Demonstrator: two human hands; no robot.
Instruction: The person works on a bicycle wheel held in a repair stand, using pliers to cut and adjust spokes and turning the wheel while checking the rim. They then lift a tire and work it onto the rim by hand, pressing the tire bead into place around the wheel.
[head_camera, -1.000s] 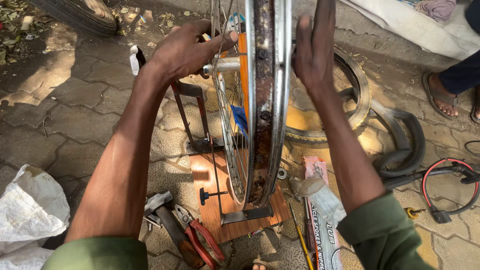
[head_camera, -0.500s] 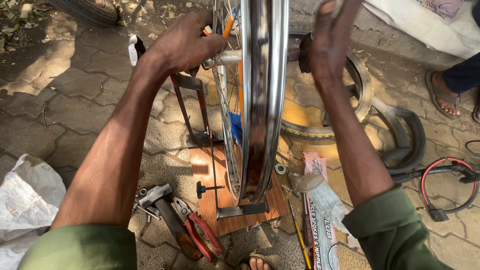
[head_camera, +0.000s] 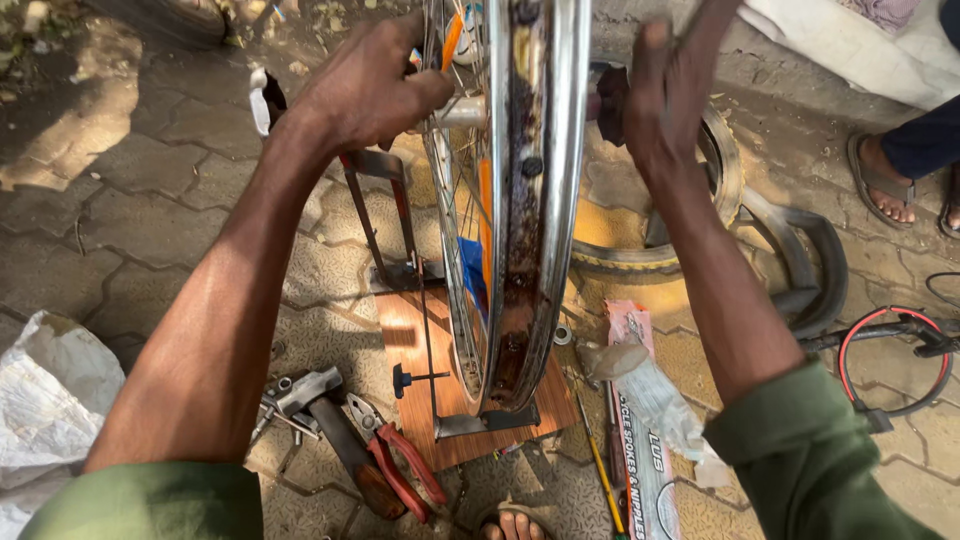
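A bare bicycle wheel rim (head_camera: 540, 200) with spokes stands upright in a metal truing stand (head_camera: 395, 225) on a wooden base board (head_camera: 415, 330). My left hand (head_camera: 365, 85) is closed around the left end of the wheel's axle (head_camera: 462, 110) at the hub. On the right side of the wheel, my right hand (head_camera: 665, 95) is raised with fingers straight and blurred, next to a dark part of the hub (head_camera: 610, 105). It holds nothing that I can see.
A hammer (head_camera: 330, 425) and red-handled pliers (head_camera: 400, 470) lie by the board. A spoke packet (head_camera: 640, 440), a white bag (head_camera: 45, 400), a tyre and inner tube (head_camera: 790, 260) and another person's sandalled foot (head_camera: 885, 180) are around.
My right hand has moved along the wheel's right side and is blurred now. The view has shifted closer to the wheel. My left hand stays on the axle.
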